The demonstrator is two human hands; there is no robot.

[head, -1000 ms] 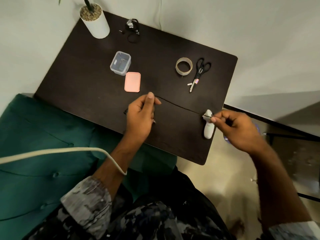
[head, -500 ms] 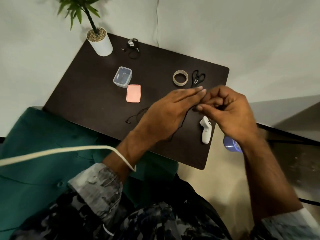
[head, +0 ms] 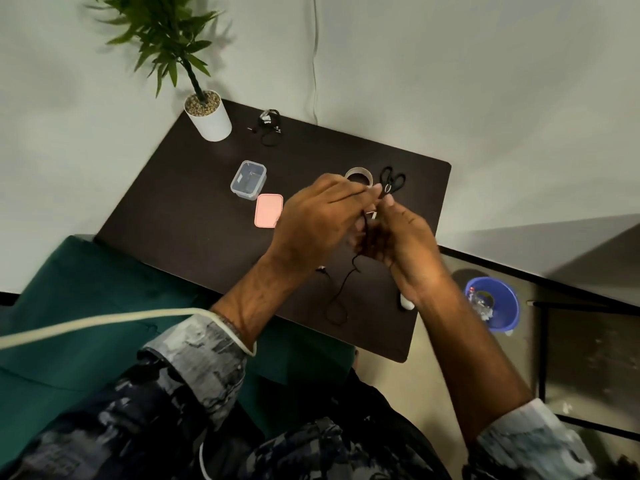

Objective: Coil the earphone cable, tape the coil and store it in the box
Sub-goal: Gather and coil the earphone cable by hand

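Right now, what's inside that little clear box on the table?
The clear box stands open, its pink lid lying beside it. It holds no earphone coil; the cable is held between both hands. Through the plastic only glare and the dark table show.

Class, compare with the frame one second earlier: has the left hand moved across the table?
Yes. The left hand has moved right and away from the person: it was below the pink lid, and now its fingertips reach the tape roll.

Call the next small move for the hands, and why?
Probably wind another loop: both hands, left hand and right hand, pinch the thin black earphone cable together above the dark table, but a long slack tail lies uncoiled below them. Beige tape roll waits untouched.
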